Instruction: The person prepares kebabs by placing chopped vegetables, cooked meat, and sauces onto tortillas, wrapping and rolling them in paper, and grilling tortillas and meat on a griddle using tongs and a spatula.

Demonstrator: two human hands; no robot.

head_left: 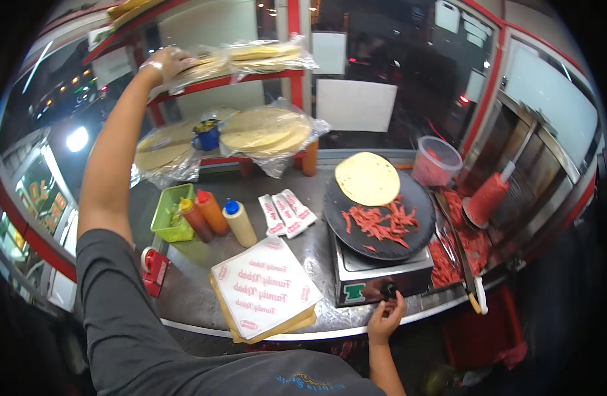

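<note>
My left hand (171,63), in a clear plastic glove, reaches up to the top shelf. Its fingers are bent at the edge of a stack of flatbreads (207,66) in plastic wrap; the fingertips are partly hidden. With thumb and fingers, my right hand (385,318) grips the black stove knob (388,290) on the front of the metal stove (382,269). On top sits a round black griddle (336,214). One flatbread (367,179) lies over its far side, beside a heap of reddish meat strips (382,223).
Sauce bottles (240,223) and a green basket (173,212) stand left of printed wrapping papers (267,286). More flatbreads (267,129) fill the lower shelf. Right of the stove, a long knife (463,254) lies by a meat spit (486,200) and a clear tub (437,162).
</note>
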